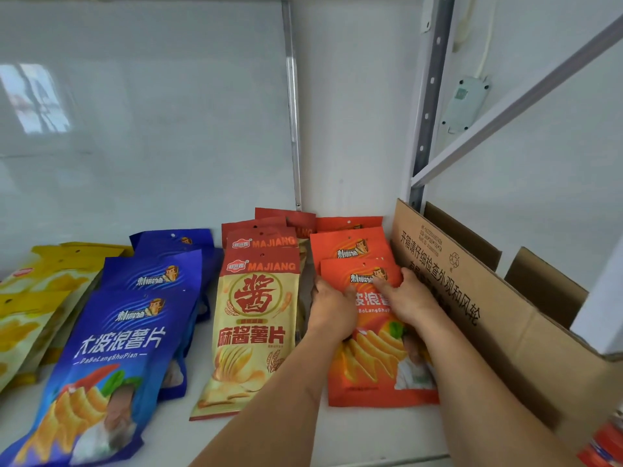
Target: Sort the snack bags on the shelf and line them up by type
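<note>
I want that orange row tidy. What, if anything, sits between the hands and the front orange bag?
Nothing visible. The left hand and the right hand both already lie on the front orange bag, which tops its own row, beside the cardboard box.

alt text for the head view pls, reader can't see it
Both hands rest on the front orange bag of a row on a white shelf, left hand at its left edge, right hand on its top. Leftward lie rows of red-and-cream bags, blue bags and yellow bags; a cardboard box stands at right.
</note>
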The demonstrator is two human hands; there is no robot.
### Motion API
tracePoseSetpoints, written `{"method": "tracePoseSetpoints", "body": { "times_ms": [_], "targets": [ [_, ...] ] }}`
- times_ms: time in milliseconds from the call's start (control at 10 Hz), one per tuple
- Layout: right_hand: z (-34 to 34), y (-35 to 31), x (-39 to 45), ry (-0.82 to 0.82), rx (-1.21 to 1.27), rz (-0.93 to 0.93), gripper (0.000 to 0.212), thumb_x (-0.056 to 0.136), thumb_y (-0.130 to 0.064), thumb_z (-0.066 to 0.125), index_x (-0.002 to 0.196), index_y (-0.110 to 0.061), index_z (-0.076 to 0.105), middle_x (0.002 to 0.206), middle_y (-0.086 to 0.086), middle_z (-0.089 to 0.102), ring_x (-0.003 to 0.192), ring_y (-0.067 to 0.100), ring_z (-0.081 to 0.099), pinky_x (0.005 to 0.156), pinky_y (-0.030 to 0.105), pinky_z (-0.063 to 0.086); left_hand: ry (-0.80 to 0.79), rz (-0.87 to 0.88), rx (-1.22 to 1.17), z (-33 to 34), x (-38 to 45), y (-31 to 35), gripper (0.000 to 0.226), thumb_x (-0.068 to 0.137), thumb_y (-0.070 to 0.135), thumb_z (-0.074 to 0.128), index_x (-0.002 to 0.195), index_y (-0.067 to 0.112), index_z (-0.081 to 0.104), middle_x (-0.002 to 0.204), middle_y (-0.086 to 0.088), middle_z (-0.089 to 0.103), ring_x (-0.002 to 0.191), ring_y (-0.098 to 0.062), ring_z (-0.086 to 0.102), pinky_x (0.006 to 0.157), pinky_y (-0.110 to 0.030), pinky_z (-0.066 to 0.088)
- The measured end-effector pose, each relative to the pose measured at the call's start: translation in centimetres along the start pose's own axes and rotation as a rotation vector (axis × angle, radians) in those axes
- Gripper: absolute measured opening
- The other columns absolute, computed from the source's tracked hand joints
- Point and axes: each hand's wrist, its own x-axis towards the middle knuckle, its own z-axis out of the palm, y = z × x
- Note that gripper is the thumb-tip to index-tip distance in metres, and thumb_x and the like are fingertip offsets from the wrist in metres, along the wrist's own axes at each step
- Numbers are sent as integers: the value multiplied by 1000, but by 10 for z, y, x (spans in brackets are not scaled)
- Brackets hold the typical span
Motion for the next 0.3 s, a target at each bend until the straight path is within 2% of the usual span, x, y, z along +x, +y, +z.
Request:
{"method": "tracePoseSetpoints", "body": {
  "times_ms": [100, 200, 300],
  "targets": [
    [0, -2, 4, 32, -54, -5, 66, 90, -53, 62, 139, -12, 44, 129, 13, 61, 111, 32, 63, 88, 36, 50, -7, -3, -2, -3, -3, 5, 76, 99, 41, 50, 156, 13, 9, 151, -14, 38, 130, -35, 50, 104, -50, 47],
    [0, -12, 1, 119, -165, -65, 70, 90, -54, 59, 142, -11, 42, 142, 14, 47, 127, 34, 50, 103, 45, 44, 18, 45, 90, -11, -10, 16, 79, 102, 37, 46, 158, 5, 0, 162, -15, 17, 147, -36, 26, 118, -47, 29],
    [-4, -33, -8, 214, -295, -162, 69, 94, -56, 52, 148, -15, 38, 154, 14, 33, 141, 35, 33, 112, 49, 32, 80, 113, 79, -28, -16, 34, 73, 103, 36, 44, 157, 2, 8, 164, -17, 14, 150, -35, 18, 122, -46, 21]
  ]
}}
